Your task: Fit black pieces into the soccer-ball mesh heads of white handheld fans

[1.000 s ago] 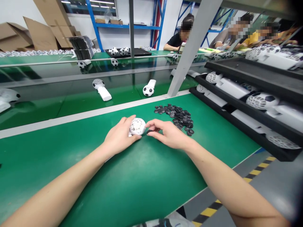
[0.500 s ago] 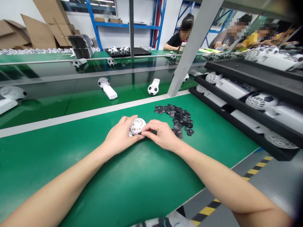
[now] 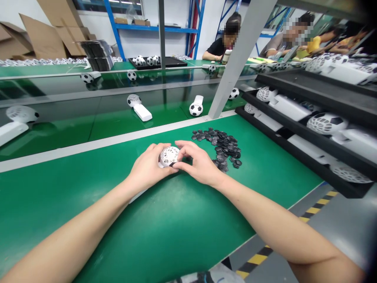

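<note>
While the left hand (image 3: 147, 165) is clamped around the white mesh ball (image 3: 170, 156), the right hand (image 3: 200, 163) sets its thumb and fingers, with a gap between them, against the ball's right side; whether they pinch anything cannot be told. The ball is above the green table (image 3: 165, 232), left of a loose pile of black pieces (image 3: 227, 146). A pale rail (image 3: 97, 140) separates the table from a glossy green belt (image 3: 108, 120) carrying similar units. Black trays (image 3: 306, 85), stacked at right, hold more. Striped tape (image 3: 257, 259) marks the grey floor (image 3: 309, 251). Cartons (image 3: 41, 39), a blue rack (image 3: 156, 28) and seated people (image 3: 216, 49) occupy the background.
</note>
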Demonstrator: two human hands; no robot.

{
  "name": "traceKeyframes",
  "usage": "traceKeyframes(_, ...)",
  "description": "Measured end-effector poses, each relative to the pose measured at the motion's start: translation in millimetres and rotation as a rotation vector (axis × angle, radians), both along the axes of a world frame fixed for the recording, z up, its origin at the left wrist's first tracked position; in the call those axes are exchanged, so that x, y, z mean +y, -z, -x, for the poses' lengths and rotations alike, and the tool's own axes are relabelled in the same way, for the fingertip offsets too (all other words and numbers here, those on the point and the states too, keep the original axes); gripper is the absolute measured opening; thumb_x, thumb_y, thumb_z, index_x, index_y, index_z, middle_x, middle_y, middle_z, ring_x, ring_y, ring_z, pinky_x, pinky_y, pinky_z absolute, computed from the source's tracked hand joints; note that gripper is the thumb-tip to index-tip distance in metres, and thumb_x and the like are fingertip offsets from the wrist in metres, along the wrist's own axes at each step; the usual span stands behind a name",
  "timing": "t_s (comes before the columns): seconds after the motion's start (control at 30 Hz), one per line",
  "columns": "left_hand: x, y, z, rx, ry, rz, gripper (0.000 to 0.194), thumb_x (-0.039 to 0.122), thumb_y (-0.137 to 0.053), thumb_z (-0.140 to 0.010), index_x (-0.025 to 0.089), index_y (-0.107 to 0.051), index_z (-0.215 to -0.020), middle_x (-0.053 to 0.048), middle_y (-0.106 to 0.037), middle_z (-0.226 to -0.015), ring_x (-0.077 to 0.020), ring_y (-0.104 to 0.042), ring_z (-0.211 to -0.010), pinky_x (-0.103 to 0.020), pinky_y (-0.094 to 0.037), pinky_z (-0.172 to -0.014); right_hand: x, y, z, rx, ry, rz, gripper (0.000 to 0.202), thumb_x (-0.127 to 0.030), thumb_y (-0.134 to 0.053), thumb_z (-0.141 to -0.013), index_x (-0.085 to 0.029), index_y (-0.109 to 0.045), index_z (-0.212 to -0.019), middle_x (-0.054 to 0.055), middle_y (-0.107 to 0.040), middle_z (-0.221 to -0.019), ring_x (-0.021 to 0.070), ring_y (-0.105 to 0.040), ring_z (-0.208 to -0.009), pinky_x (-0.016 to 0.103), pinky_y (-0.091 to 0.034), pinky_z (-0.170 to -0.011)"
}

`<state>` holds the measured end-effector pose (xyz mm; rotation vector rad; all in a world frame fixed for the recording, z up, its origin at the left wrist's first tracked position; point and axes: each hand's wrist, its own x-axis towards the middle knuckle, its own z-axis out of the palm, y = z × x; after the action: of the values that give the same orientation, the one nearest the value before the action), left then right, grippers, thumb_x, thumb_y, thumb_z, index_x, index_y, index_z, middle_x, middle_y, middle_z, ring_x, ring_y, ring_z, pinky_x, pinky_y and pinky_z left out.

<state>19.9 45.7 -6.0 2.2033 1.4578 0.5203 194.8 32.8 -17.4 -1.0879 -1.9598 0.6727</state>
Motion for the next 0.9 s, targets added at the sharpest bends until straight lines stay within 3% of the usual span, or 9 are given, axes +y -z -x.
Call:
traceKeyframes(0.27, -1.4, -1.5, -2.7, 0.010, -0.033, 0.000, 0.060, 0.049, -0.069, -0.057, 0.029, -0.046, -0.109, 0.000, -0.051, -0.102, -0.0201, -0.055, -0.084, -0.031, -0.045, -0.065, 4.2, -1.1, -3.2, 0.142, -0.080, 0.195, 0.021, -0.020, -0.066, -0.068, -0.019, -0.046, -0.076, 0.006, -0.057, -0.114, 0.0184, -0.053, -0.106, 0.035, -0.044, -0.087)
traceKeyframes(0.43, -4.9, -5.5, -7.1, 0.107, -0.082, -0.036, 0.061, 0.053, -0.068, -0.056, 0.029, -0.044, -0.107, 0.000, -0.053, -0.104, -0.0216, -0.056, -0.086, -0.030, -0.042, -0.060, 7.0, 1.8, -4.5, 0.148, -0.114, 0.180, 0.021, -0.022, -0.064, -0.070, -0.020, -0.049, -0.084, 0.006, -0.056, -0.116, 0.0180, -0.053, -0.106, 0.035, -0.044, -0.088)
traceKeyframes(0.67, -1.8, -5.3, -3.9, 0.037, -0.039, 0.033, 0.056, 0.052, -0.064, -0.060, 0.028, -0.044, -0.107, 0.000, -0.057, -0.107, -0.0223, -0.056, -0.091, -0.029, -0.042, -0.062, 6.8, 4.2, -5.6, 0.136, -0.113, 0.179, 0.021, -0.024, -0.061, -0.072, -0.021, -0.047, -0.088, 0.007, -0.054, -0.118, 0.0184, -0.053, -0.105, 0.037, -0.045, -0.086)
traceKeyframes(0.9, -1.9, -6.0, -4.2, 0.054, -0.018, -0.008, 0.049, 0.051, -0.060, -0.065, 0.028, -0.046, -0.105, -0.001, -0.057, -0.105, -0.0222, -0.056, -0.089, -0.031, -0.043, -0.064, 7.6, 1.7, -3.1, 0.196, -0.094, 0.222, 0.024, -0.022, -0.062, -0.070, -0.020, -0.046, -0.088, 0.006, -0.056, -0.112, 0.0173, -0.054, -0.102, 0.035, -0.047, -0.082)
